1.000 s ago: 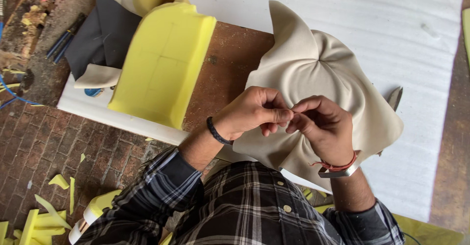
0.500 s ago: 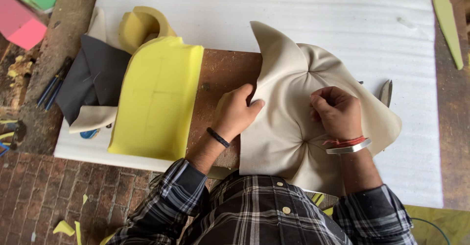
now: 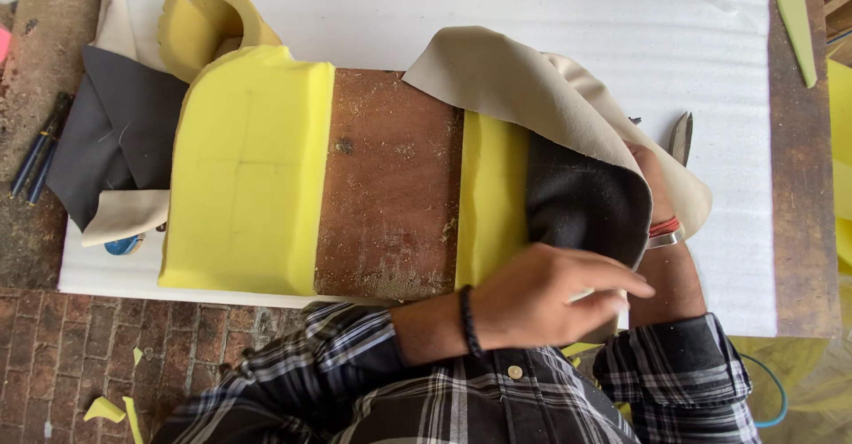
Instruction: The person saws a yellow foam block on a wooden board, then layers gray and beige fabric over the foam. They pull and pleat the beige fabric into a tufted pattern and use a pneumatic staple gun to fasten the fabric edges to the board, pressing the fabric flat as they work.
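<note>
A beige leather-like cover is folded back at the right, showing its black lining and a yellow foam pad beneath. My right hand reaches up under the turned-back cover and holds its edge, fingers mostly hidden; red and silver bangles sit on the wrist. My left hand, with a black band at the wrist, hovers with fingers spread over the near edge of the pad and lining, gripping nothing.
A large shaped yellow foam block lies left of a bare brown board, all on a white foam sheet. Dark fabric and curled foam lie far left, metal cutters at the right, brick floor below.
The cover lay gathered flat under both hands; now it is flipped back off the pad, lining exposed. My left hand has come off it and moved toward me.
</note>
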